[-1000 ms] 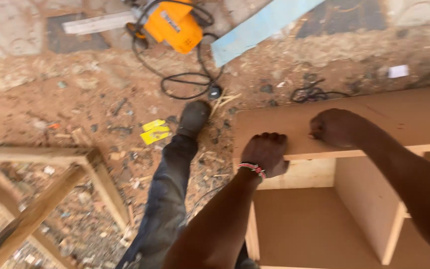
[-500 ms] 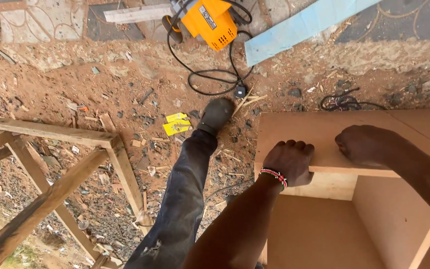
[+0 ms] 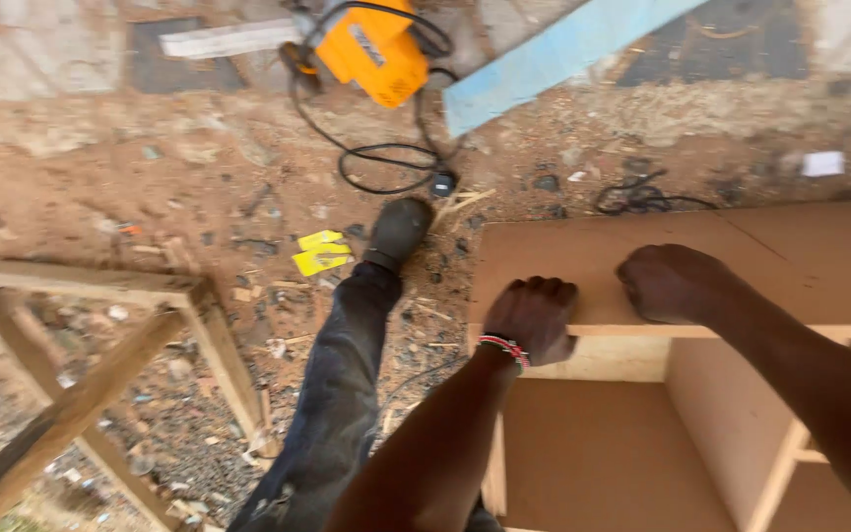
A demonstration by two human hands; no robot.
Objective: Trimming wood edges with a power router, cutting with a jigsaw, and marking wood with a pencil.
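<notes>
A brown board cabinet (image 3: 741, 256) lies on the dirt at the right, its open compartments facing up. My left hand (image 3: 536, 317) curls over the near edge of its upper panel, close to the left corner; a beaded band circles that wrist. My right hand (image 3: 675, 283) grips the same edge a little further right. Both hands press on the panel edge with fingers wrapped over it. My leg in dark trousers and a black shoe (image 3: 398, 230) stretches out over the ground to the left of the cabinet.
An orange power tool (image 3: 378, 51) with a black cable lies at the top. A long blue board (image 3: 554, 54) rests beside it. A wooden frame (image 3: 100, 335) stands at the left. Yellow scraps (image 3: 319, 253) lie by my shoe.
The view has shifted slightly left and down; both hands keep their hold on the cabinet's panel edge, and my leg stays stretched out.
</notes>
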